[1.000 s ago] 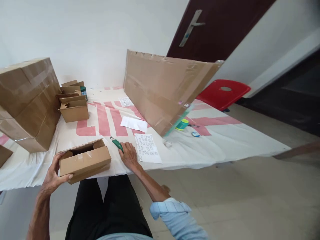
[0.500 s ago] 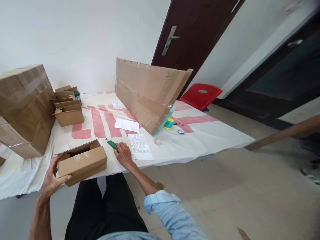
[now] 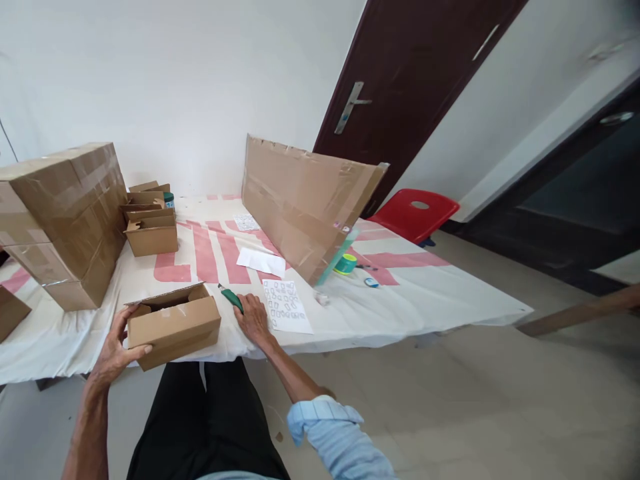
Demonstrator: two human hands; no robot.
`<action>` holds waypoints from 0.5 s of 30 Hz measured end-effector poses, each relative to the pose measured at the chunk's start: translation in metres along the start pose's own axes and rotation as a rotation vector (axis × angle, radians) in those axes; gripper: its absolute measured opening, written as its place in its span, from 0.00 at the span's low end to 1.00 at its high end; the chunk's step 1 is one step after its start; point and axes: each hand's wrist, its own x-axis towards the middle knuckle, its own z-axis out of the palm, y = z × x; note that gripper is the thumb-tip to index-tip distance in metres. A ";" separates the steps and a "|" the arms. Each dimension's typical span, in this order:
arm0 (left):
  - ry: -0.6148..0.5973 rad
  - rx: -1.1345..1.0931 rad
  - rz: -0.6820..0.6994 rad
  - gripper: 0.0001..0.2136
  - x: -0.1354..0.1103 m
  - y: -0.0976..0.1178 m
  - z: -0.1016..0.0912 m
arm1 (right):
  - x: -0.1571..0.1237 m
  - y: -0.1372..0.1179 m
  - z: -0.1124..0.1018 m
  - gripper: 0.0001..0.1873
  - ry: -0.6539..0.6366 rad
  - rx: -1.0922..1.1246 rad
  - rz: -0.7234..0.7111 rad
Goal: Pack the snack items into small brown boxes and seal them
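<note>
My left hand [image 3: 116,348] grips the left end of a small brown cardboard box [image 3: 176,327], thumb along its near side and fingers at the back corner. The box is open at the top and sits at the table's front edge. To its right, my right hand [image 3: 254,319] rests on the cloth, wrapped round a green utility knife [image 3: 231,298] whose tip points up and left. Just right of that hand lies a white sheet [image 3: 289,308] covered in small drawn shapes.
A large taped carton [image 3: 65,227] stands at the left, beside several small open boxes [image 3: 153,239]. A big cardboard panel [image 3: 305,207] leans at the back. Near it are a green-yellow tape roll [image 3: 345,265], a folded white paper [image 3: 261,262] and a red chair [image 3: 415,215].
The view has shifted, so the table and its things appear slightly further right and mostly lower. Both hands keep the same hold on the box and the knife.
</note>
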 end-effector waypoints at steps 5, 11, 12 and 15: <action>-0.009 0.018 0.008 0.45 -0.005 -0.001 0.001 | -0.003 0.004 0.002 0.16 0.016 0.047 -0.015; -0.060 0.024 0.026 0.51 -0.011 0.000 0.003 | -0.013 0.014 0.005 0.18 0.094 0.157 -0.048; -0.065 0.013 0.021 0.51 -0.012 0.001 0.003 | -0.014 0.014 0.003 0.18 0.135 0.199 -0.061; -0.052 -0.045 0.027 0.45 -0.016 0.005 0.006 | -0.012 0.005 -0.013 0.17 0.263 0.358 -0.095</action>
